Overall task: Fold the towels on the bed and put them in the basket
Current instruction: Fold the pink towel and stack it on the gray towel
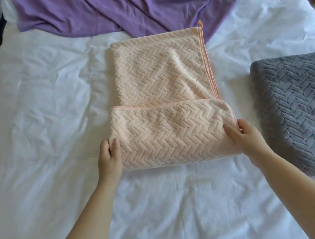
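Pink plush under both hands: the left hand (pixel 109 154) pinches the left end of the doubled-over flap, thumb on top, fingers tucked round the edge. The right hand (pixel 247 139) grips the right end the same way, thumb laid on the pile. Neither is spread wide; both hold cloth.

Position: the pink towel (pixel 161 73) lies mid-bed (pixel 45 95), long axis running away from the person, near end doubled onto the rest. Its far end is flat, with a small hanging loop (pixel 200 23) at the far right corner. That corner touches the edge of the purple cloth (pixel 134 5).

Handling, my read:
- light, thick, fully limp, zero stiffness
- herringbone pile looks grippy, not slippery; nothing fragile
- the fold is puffy and rounded, so it likely springs open unless pressed flat
- best hold is where the hands are: both ends of the fold, through all layers, so they don't shear
- a one-point grab would let it sag and unfold
- for the carry: one hand flat underneath, the other on top

Count:
- hands: 2, both on the pink towel
- pink towel: 1, part-folded
- grey towel (pixel 306 112): 1, same weave, folded into a block on the right side of the bed, well apart from the pink one, cut off by the frame edge
- purple cloth: 1, crumpled at the far end; towel or sheet, cannot tell
- basket: 0 in view
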Demonstrator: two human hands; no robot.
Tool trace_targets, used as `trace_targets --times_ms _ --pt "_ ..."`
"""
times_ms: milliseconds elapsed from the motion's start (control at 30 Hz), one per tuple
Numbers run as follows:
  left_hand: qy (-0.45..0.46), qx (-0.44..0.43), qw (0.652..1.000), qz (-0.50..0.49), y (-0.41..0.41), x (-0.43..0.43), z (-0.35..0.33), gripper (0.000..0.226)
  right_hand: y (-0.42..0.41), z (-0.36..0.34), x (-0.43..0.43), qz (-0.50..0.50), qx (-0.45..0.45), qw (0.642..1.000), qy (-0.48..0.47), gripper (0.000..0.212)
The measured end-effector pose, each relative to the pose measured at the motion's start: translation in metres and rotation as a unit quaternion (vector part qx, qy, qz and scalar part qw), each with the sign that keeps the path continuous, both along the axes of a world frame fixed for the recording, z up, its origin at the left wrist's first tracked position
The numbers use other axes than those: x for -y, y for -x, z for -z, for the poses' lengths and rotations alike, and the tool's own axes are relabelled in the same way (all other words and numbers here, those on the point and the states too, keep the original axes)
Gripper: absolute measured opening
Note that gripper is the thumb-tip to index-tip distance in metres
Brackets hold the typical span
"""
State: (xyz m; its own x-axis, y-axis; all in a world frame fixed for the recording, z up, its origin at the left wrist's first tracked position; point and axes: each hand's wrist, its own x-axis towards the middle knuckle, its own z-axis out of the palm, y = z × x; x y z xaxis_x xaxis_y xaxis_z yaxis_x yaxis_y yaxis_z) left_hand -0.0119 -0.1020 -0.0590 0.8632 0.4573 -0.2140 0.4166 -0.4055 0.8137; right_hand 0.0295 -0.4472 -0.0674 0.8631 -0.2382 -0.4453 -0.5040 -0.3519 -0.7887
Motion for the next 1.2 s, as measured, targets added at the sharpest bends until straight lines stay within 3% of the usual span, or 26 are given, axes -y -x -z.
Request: trace_targets --times_ms 100,167,233,333,433,467,533,600,667,767,900,1067,1200 --pt "-0.016 0.076 0.997 0.002 -0.019 0.003 -0.009 0.017 0.000 -0.009 -0.013 0.077 0.133 0.987 0.036 0.026" --pt "-0.035 0.089 0.995 -0.007 -0.029 -0.001 -0.007 0.016 -0.008 -0.012 -0.018 0.133 0.167 0.977 0.025 0.029" --pt "-0.070 0.027 0.997 -0.012 -0.033 -0.006 0.005 0.022 -0.021 -0.007 -0.022 0.120 0.129 0.982 0.060 0.027" --pt "-0.085 -0.095 0.992 -0.005 -0.034 -0.011 0.025 0.026 -0.036 0.009 -0.025 0.047 0.004 0.986 0.158 0.032" --pt "-0.099 -0.130 0.987 0.004 -0.035 -0.009 0.022 0.030 -0.037 0.012 -0.026 0.063 -0.039 0.977 0.202 0.041" --pt "-0.127 -0.115 0.985 0.009 -0.034 -0.009 0.019 0.031 -0.034 0.008 -0.026 0.077 -0.023 0.972 0.220 0.042" --pt "-0.240 -0.019 0.970 0.043 -0.033 -0.012 0.013 0.041 -0.027 0.000 -0.030 0.057 0.093 0.955 0.277 0.048" --pt "-0.340 0.122 0.924 0.126 -0.036 -0.009 0.006 0.048 -0.022 -0.011 -0.043 -0.046 0.218 0.919 0.325 0.052" --pt "-0.368 0.190 0.876 0.247 -0.049 0.004 0.003 0.049 -0.022 -0.016 -0.066 -0.200 0.236 0.887 0.344 0.053" --pt "-0.372 0.086 0.845 0.376 -0.071 0.025 0.010 0.056 -0.030 -0.003 -0.102 -0.346 0.158 0.852 0.359 0.056" --pt "-0.387 -0.083 0.853 0.342 -0.083 0.009 0.051 0.064 -0.047 0.027 -0.098 -0.338 0.111 0.847 0.396 0.063" --pt "-0.374 -0.112 0.865 0.314 -0.077 0.000 0.062 0.068 -0.053 0.039 -0.068 -0.318 0.094 0.848 0.413 0.068" --pt "-0.347 -0.118 0.858 0.359 -0.080 -0.005 0.046 0.076 -0.049 0.028 -0.061 -0.324 0.091 0.854 0.397 0.076"
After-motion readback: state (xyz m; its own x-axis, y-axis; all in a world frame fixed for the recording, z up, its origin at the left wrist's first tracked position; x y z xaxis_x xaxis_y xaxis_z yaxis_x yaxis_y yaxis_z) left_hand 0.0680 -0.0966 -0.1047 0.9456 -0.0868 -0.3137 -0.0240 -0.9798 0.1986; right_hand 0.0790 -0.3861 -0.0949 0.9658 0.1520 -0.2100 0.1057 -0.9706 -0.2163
